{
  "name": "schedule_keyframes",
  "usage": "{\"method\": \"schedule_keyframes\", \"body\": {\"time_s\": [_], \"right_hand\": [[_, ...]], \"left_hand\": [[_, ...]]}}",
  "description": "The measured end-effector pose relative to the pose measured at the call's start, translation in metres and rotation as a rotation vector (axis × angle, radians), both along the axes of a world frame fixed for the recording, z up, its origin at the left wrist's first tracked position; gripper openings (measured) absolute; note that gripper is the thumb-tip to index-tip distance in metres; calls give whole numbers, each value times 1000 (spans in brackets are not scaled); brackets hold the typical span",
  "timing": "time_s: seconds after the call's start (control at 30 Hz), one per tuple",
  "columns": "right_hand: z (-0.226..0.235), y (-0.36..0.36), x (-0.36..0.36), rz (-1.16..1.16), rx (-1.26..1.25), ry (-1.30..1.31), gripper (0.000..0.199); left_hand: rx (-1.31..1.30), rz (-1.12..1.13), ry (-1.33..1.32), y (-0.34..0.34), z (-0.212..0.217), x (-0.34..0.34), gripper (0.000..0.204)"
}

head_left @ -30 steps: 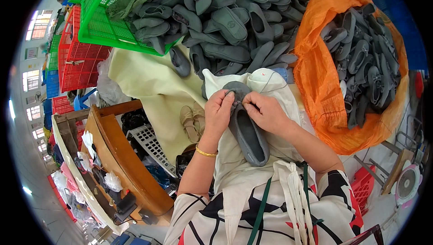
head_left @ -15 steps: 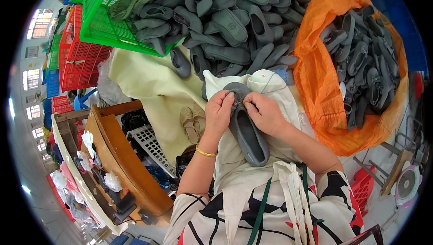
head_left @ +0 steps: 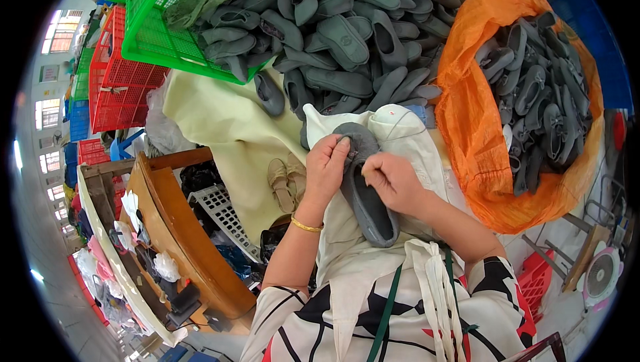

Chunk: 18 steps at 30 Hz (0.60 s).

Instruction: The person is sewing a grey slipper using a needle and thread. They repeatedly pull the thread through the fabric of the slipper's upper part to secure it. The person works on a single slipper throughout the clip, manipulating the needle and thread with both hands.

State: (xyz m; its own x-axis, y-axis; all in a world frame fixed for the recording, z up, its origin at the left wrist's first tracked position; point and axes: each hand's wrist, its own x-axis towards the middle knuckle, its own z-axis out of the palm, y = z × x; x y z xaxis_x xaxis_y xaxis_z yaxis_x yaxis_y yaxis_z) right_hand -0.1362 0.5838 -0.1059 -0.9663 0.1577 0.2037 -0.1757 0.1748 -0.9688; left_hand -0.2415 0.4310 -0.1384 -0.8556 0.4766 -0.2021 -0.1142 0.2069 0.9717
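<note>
Two hands work one grey shoe (head_left: 365, 192) on a white cloth (head_left: 407, 137), just below the grey shoe pile (head_left: 347, 29).

Left hand (head_left: 325, 165) pinches the shoe's upper rim; right hand (head_left: 392, 181) is closed in a pinch beside it. Since a second ago almost nothing moved: both grips hold, so the handwork carries on.

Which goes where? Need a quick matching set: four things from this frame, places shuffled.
Things:
1. grey slipper
2. green crate
3. orange sack
4. gold bangle

Places:
A. on the left wrist
B. right of the hands, full of grey shoes
C. held between left hand and right hand
D. upper left, on the cream cloth

Pairs: 1-C, 2-D, 3-B, 4-A
</note>
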Motion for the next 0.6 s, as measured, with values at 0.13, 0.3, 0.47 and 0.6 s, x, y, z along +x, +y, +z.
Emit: {"method": "schedule_keyframes", "body": {"time_s": [0.13,0.3,0.47,0.6], "right_hand": [[21,0,9,197,440,114,7],[25,10,10,47,122,-103,10],[16,24,2,-118,1,-203,20],[10,30,-9,-168,526,5,22]], "left_hand": [[-17,-18,19,0,2,-1,25],[-29,-15,50,2,5,1,25],[-55,-44,57,1,7,0,26],[-38,-42,24,1,9,1,23]]}}
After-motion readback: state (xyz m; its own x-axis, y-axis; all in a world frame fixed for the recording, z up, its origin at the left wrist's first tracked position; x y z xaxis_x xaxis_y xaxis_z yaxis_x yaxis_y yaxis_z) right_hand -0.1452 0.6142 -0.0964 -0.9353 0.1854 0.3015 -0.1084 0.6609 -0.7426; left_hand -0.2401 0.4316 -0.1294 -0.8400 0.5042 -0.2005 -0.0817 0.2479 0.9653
